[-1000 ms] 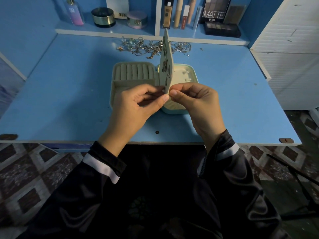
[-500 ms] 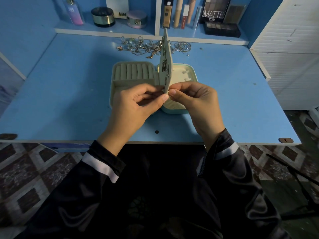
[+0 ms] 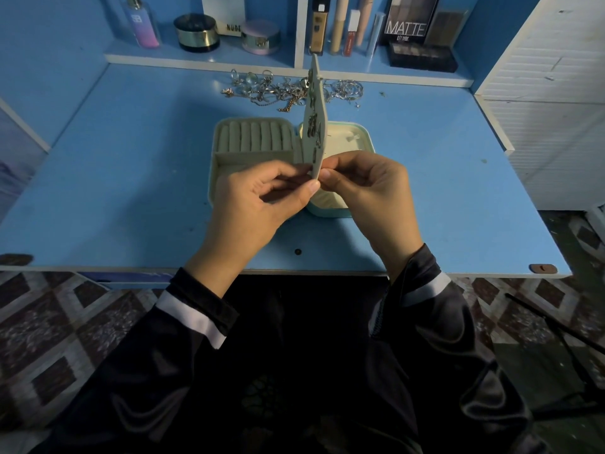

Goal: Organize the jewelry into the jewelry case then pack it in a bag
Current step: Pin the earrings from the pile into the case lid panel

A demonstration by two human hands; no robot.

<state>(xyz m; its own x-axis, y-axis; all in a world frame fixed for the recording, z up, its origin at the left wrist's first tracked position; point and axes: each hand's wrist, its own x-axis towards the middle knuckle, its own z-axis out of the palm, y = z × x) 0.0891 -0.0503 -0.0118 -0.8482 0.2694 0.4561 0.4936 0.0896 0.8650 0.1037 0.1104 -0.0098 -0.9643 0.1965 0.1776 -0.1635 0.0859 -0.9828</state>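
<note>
The jewelry case point(image 3: 252, 139) lies open on the counter point(image 3: 131, 165) with its earring panel point(image 3: 320, 149) standing upright. Both grips are clamped on the panel's near edge, the left hand point(image 3: 262, 204) pinching from one side and the right hand point(image 3: 370, 191) from the other; any earring between them is too small to see. A slipped pinch would likely drop a stud, or jolt the panel and shake its hung earrings point(image 3: 312, 127) loose, and the loose jewelry heap point(image 3: 278, 90) behind is not yet sorted

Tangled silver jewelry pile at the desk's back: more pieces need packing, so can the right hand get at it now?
Probably, once freed. The right hand pinches the near edge of the upright cream earring panel; only the low open cream jewelry case lies between it and the silver jewelry pile.
</note>
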